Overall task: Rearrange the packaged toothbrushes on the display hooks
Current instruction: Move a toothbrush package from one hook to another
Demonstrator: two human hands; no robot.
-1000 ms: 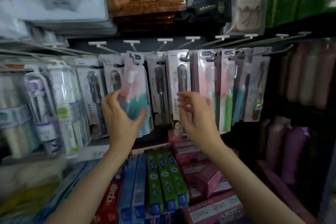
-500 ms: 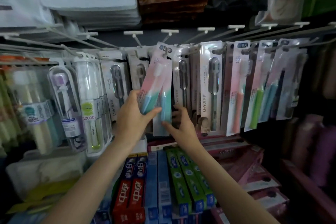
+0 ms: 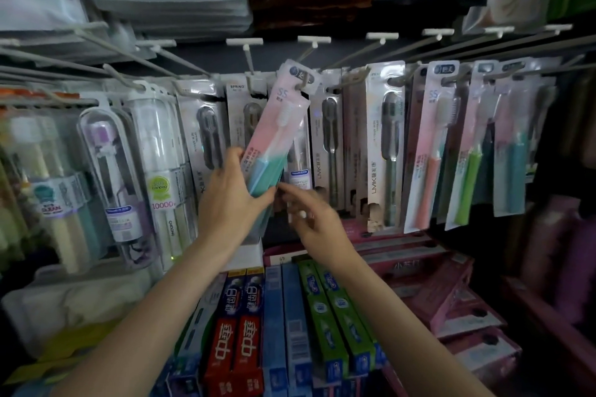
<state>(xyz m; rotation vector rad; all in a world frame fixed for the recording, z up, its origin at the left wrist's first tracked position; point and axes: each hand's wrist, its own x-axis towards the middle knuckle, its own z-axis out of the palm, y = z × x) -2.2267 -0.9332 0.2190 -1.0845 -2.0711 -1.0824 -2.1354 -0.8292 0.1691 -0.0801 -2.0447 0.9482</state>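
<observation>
My left hand (image 3: 230, 200) grips the lower end of a pink-and-teal toothbrush pack (image 3: 277, 135), thumb on the right edge and fingers curled behind the left edge. The pack leans, its top tilted to the right, and its hang hole sits at the tip of a metal hook (image 3: 301, 84); I cannot tell whether it is fully threaded on. My right hand (image 3: 309, 216) hovers just right of and below the pack's bottom end, blurred, fingers loosely spread and holding nothing that I can make out. Behind the pack hang grey toothbrush packs (image 3: 329, 132) on neighbouring hooks. Right of the pack, a pink toothbrush pack (image 3: 430, 151) hangs straight, with green and teal ones beside it. Left of the pack hang clear tube cases (image 3: 109, 177) with a purple-headed brush inside one. Below the pack, on the shelf, lie red toothpaste boxes (image 3: 237, 345), blue ones and green ones (image 3: 335, 316) side by side.
</observation>
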